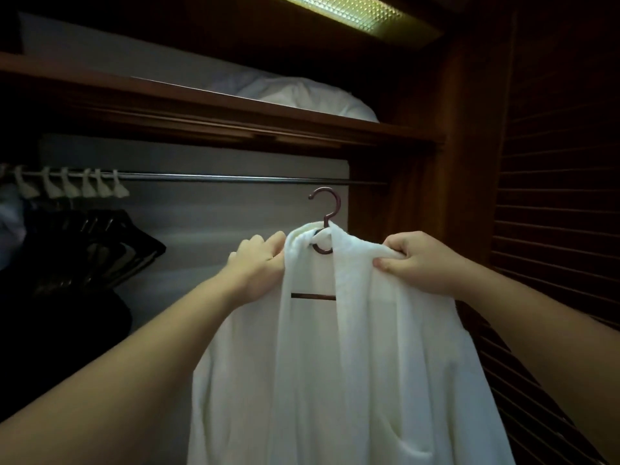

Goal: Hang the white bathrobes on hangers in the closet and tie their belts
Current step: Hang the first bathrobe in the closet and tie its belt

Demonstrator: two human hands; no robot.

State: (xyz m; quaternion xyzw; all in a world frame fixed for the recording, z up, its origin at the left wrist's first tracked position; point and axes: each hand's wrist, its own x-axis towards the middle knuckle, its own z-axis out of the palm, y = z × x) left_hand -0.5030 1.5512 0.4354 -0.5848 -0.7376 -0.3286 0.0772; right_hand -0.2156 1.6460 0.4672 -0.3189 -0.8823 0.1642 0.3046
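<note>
A white bathrobe (352,364) is draped over a dark brown hanger (324,209), held up in front of the open closet. The hanger's hook sits just below the metal rail (235,177), apart from it. My left hand (260,263) grips the robe's left shoulder beside the collar. My right hand (419,261) pinches the fabric of the right shoulder. The hanger's crossbar (313,297) shows between the open front edges. A pocket is visible low on the right side. No belt can be made out.
Several white hanger hooks (70,184) and dark hangers (100,250) crowd the rail's left end. A wooden shelf (235,119) above holds a white pillow (312,95). A slatted closet door (553,196) stands to the right. A ceiling light (352,11) glows overhead.
</note>
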